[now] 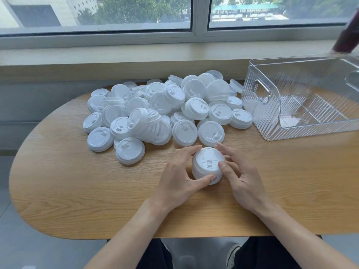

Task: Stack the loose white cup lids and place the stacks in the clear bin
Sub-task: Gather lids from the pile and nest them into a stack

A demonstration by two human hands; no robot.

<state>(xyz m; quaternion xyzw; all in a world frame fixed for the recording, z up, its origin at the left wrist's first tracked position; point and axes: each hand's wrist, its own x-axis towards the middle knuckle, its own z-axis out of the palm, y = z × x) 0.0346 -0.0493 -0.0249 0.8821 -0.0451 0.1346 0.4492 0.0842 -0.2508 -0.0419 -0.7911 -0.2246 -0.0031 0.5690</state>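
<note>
- Worktop [77,191]: light wood grain, rounded at the left end, straight front edge nearest the camera.
- Windowsill [116,55]: pale, runs the full width just behind the worktop's far edge.
- Window [97,12]: two glazed panes divided by a grey upright frame [199,16]; daylight enters evenly, no hard shadows indoors.
- Outside view: green trees [136,8], a pale building [38,10] at left, a teal-roofed structure [246,7] at right.
- Wall [38,105] below the sill: grey, panelled in horizontal bands.
- Floor [38,249]: grey, smooth, visible left of and under the worktop.
</note>
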